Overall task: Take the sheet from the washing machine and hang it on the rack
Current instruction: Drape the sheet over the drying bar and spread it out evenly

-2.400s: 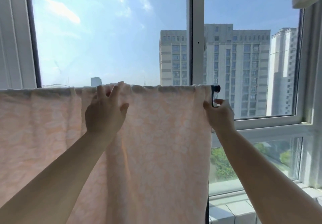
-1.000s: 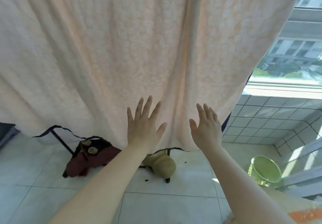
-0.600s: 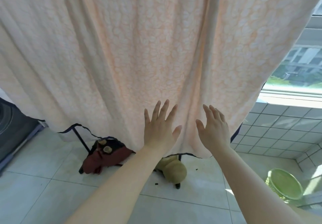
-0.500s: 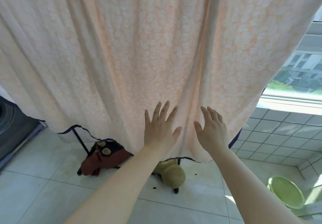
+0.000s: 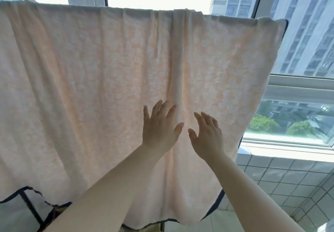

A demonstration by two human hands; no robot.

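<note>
1. Nearest the camera, the left hand (image 5: 159,130) and right hand (image 5: 207,136) are both raised with fingers straight and spread, pinching nothing. The left palm seems to lie flat on the cloth; whether the right hand touches it cannot be told.
2. The peach patterned sheet (image 5: 90,87) already hangs over the drying rack's top bar, draped down past both wrists. Between the two sets of fingertips a thick vertical fold (image 5: 178,60) runs up to the bar.
3. Likely risk: smoothing sideways with flat palms could drag the whole sheet along the bar rather than open the fold, leaving doubled layers that would dry slowly.
4. Below the wrists, the dark-edged hem (image 5: 150,225) hangs low; a downward stroke could pull it onto the tiled floor (image 5: 216,221).
5. Beyond the right fingers, the sheet's side edge sits at the rack's dark end post (image 5: 286,24); a push that way could slip cloth off the bar's end.
6. Farthest, the window (image 5: 296,116) stands behind.
</note>
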